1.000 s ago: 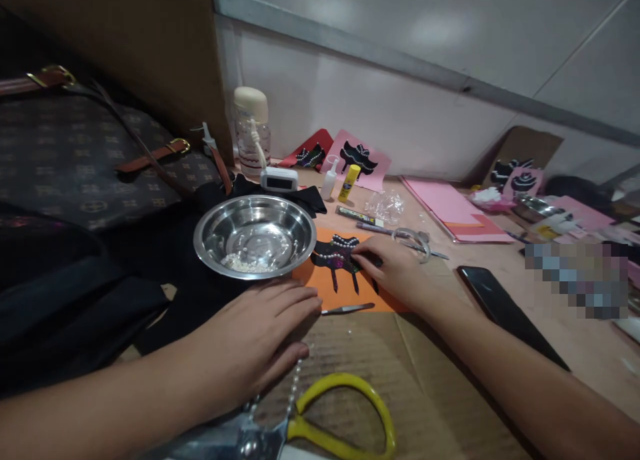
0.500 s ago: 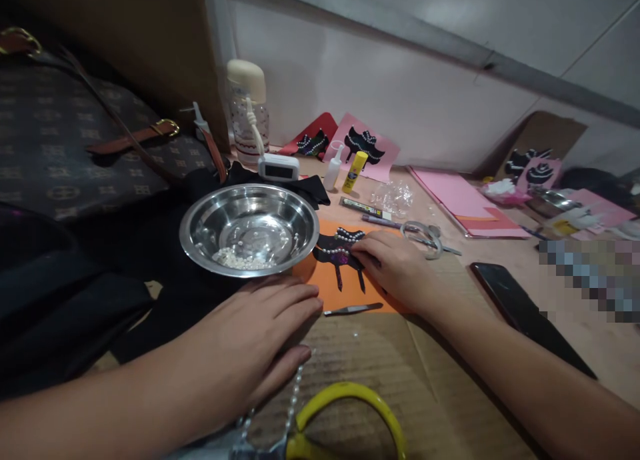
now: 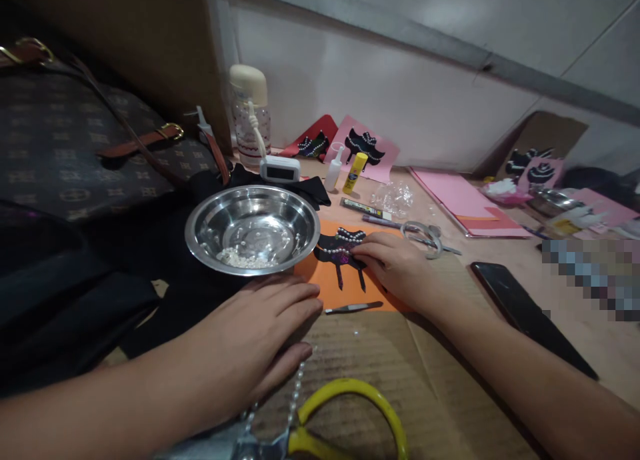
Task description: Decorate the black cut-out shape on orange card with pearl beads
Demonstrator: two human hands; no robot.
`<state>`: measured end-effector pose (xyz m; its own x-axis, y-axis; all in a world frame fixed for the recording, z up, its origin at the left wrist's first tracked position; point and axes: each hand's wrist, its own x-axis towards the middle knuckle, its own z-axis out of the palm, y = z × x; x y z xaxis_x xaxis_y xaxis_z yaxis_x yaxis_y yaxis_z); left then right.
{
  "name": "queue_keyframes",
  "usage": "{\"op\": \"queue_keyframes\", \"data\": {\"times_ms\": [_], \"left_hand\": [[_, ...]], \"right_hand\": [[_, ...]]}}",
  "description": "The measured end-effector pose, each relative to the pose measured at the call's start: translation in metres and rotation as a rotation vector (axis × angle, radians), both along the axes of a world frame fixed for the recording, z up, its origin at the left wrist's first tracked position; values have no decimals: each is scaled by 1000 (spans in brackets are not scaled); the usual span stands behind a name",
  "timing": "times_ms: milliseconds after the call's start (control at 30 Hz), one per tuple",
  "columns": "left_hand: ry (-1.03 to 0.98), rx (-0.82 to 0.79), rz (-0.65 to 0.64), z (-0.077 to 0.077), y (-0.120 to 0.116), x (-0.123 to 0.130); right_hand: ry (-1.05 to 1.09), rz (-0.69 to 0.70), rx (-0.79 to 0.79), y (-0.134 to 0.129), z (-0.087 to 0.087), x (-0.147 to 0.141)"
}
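Observation:
My right hand (image 3: pixel 400 263) rests on the orange paper (image 3: pixel 313 270), fingers drawn together at the right side of a black cutout (image 3: pixel 327 241). Rows of pearl beads (image 3: pixel 333 251) run across the cutout, one row reaching my fingertips; what lies between them is hidden. My left hand (image 3: pixel 283 317) lies flat, palm down, fingers stretched, just below the steel bowl (image 3: pixel 253 271) of small white beads. Tweezers (image 3: pixel 355 308) lie between both hands on the paper's near edge. A pearl bead string (image 3: pixel 296 393) hangs down past my left thumb, near yellow-handled scissors (image 3: pixel 400 427).
Cardboard (image 3: pixel 380 367) lies under the work. Behind stand a glue stick (image 3: pixel 355 172), a small squeeze bottle (image 3: pixel 334 170) and a drinking bottle (image 3: pixel 250 123). A phone (image 3: pixel 520 313) lies right of my forearm, pink paper sheets (image 3: pixel 455 197) farther back. A patterned bag (image 3: pixel 65 140) fills the left.
Both hands keep nearly the same place and pose. The bowl and bag appear slightly farther right in view; nothing is visibly taken up or let go.

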<state>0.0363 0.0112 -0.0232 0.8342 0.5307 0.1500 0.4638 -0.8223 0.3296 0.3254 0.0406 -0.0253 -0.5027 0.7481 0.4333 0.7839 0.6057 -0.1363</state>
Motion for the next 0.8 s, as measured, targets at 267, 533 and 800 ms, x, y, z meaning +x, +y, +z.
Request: {"op": "queue_keyframes", "data": {"times_ms": [267, 533, 800], "left_hand": [[-2, -3, -6, 1, 0, 0], [-18, 15, -9, 1, 0, 1], [-14, 6, -18, 0, 1, 0]], "right_hand": [[43, 31, -37, -4, 4, 8], [-25, 34, -29, -8, 6, 4], [-63, 3, -87, -8, 10, 1]]}}
